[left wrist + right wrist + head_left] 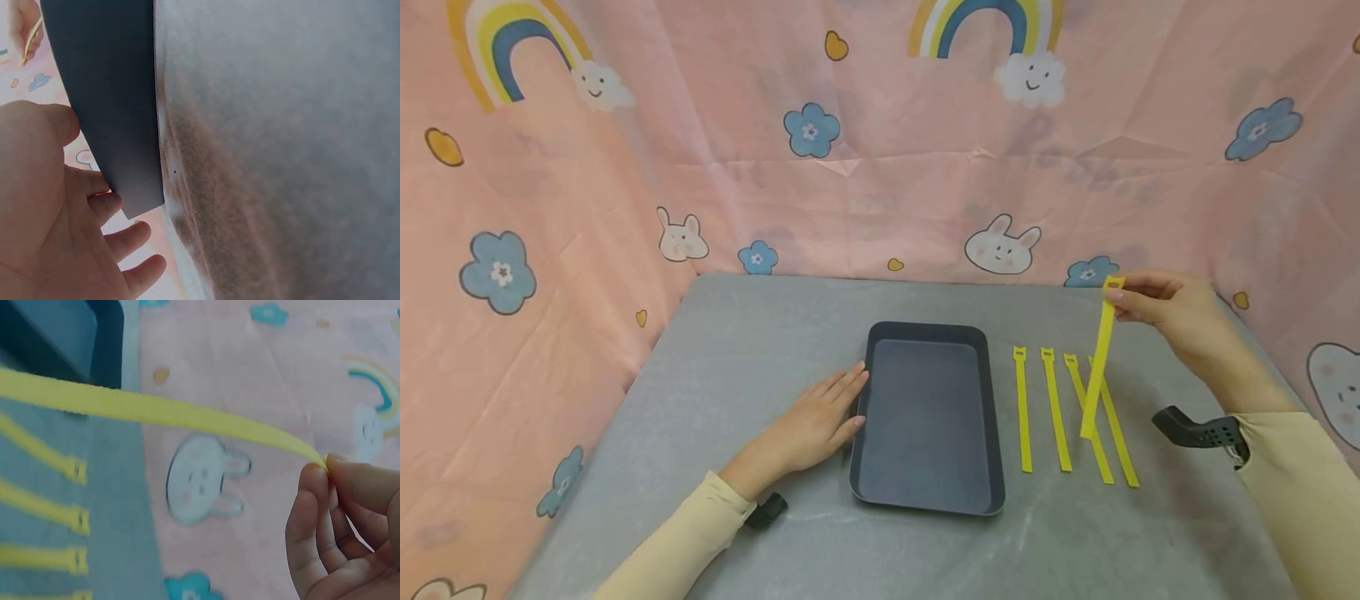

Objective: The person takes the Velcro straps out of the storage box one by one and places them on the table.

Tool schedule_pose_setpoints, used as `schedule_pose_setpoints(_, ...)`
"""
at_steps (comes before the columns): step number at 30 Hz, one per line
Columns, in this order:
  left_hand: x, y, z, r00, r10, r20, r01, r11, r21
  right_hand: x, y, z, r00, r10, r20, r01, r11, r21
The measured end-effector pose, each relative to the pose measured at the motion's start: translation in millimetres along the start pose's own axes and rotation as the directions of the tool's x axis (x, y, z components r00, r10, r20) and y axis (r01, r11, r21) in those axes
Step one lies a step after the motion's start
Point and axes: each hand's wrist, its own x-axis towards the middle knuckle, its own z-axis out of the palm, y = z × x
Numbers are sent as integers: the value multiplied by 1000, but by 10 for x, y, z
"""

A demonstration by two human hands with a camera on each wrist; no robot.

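Between thumb and fingers my right hand pinches the slotted head of a yellow hook-and-loop cable tie. The strap hangs down from there, and in the right wrist view the same cable tie stretches away to the left. Several more yellow cable ties lie side by side below it on the grey table, slotted heads toward the back. My left hand touches the left rim of a dark rectangular tray with fairly straight fingers. In the left wrist view the fingertips lie along the tray's side.
A grey cloth-like surface covers the table. Behind and beside it hangs a pink curtain printed with rainbows, rabbits and flowers. Dark wrist straps show at both sleeves. The tray stands left of the row of ties.
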Motion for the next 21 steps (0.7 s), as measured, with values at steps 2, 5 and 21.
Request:
schedule_pose_setpoints(2,-3,6,-8,1000,1,0,-1,1000,0,-19,72,-100,1000,16,-7,-16,1000,-14)
schedule_pose_setpoints(5,-4,8,-12,1000,3,-4,-3,1000,2,-45,188,-219,999,38,3,-38,999,-23)
schedule_pose_setpoints(21,-1,6,1,1000,7,-14,-7,1000,14,-62,787,-471,968,133,211,-67,954,-292)
